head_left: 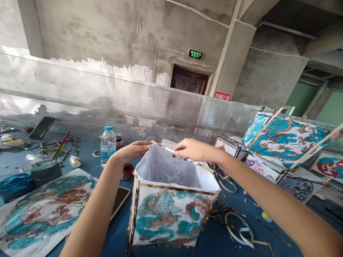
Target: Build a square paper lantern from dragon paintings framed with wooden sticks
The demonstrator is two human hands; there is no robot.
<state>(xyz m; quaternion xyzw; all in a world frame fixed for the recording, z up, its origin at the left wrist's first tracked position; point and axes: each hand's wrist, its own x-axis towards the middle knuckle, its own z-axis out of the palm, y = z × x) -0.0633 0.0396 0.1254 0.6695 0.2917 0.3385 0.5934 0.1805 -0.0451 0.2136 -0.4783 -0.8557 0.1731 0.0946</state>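
A box-shaped paper lantern (171,217), open at the top, stands in front of me. Its near side bears a painted teal and brown dragon, and dark mottled wooden strips run along its edges. Across its far rim lies a pale, dark-marked wooden strip (198,163). My right hand (187,148) is closed over that strip, pinching it at the rim between thumb and fingers. At the far left corner, my left hand (134,151) has its fingers pressed together on the strip's left end; its thumb is hidden.
Left lie a painted dragon sheet (53,210), a phone (120,201), a water bottle (108,146) and a brush cup (46,174). Right are loose strips, a white tape coil (239,228) and another painted lantern (284,139). A perforated metal screen (128,103) stands behind the table.
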